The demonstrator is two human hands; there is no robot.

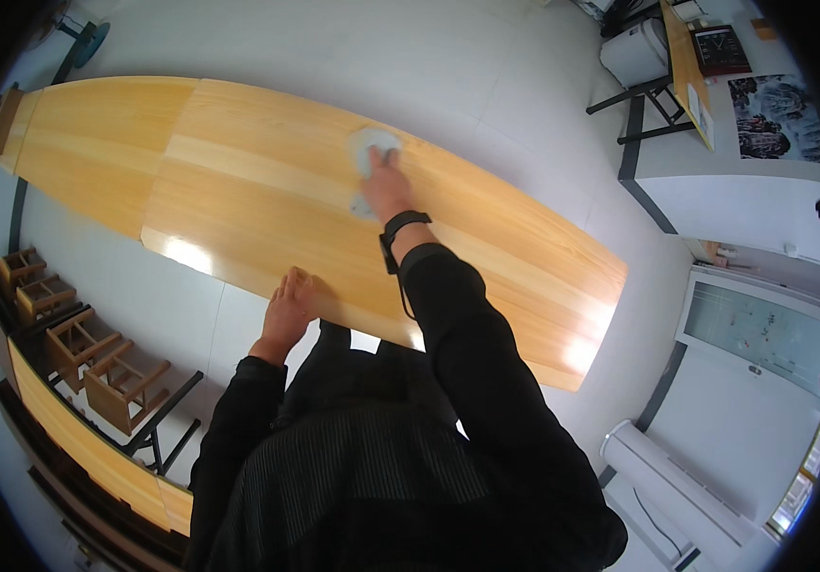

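Pale grey-white cloth (pixel 365 140) lies under the right hand (pixel 388 187) on the yellow wooden tabletop (pixel 257 181), just above the centre of the frame, near the far edge. That hand is blurred, its palm down and its fingers reaching forward over the cloth, which shows beyond the fingertips and again beside the wrist; whether the fingers pinch it or only press it flat, I cannot tell. A black band (pixel 400 229) circles the right wrist, just past the end of a black sleeve (pixel 448 296).

Left of it and lower, the left hand (pixel 288 310) rests on the near edge of the tabletop, loosely opened, fingers slightly bent and close together, with nothing visible in its grasp. The two hands are well apart.

A seam crosses the tabletop in the left part of the frame. Brown wooden stools (pixel 110 405) stand at the lower left, beside another long wooden table (pixel 71 429). At the upper right, a white bin-like box (pixel 634 52) sits next to a small desk (pixel 683 48); its contents cannot be seen. Near the desk are a dark square clock (pixel 721 50) and a landscape picture (pixel 780 116).
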